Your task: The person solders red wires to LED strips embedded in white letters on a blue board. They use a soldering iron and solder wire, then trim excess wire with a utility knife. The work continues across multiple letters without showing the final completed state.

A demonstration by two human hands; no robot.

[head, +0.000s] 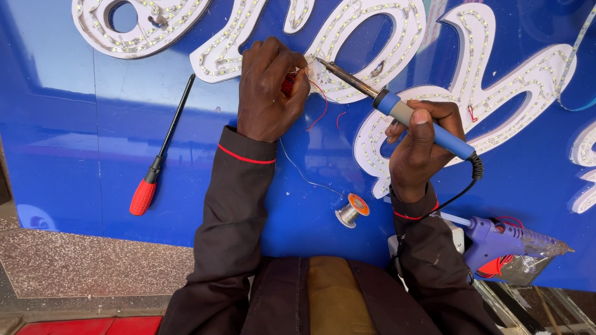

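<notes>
At frame left lies a red-handled screwdriver (155, 167). My left hand (268, 93) pinches the red wire (320, 105) closed at upper centre; my right hand (419, 146), fisted on the soldering iron (406, 115), should touch its tip steadily to the joint.

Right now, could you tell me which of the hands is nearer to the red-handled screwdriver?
Left. The left hand is just right of the screwdriver; the right hand is farther right, holding the soldering iron.

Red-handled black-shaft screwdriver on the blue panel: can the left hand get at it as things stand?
Probably yes: the red-handled screwdriver lies on bare blue sign panel just outside the left sleeve, nothing between. But the left hand is pinching thin red wires.
</notes>
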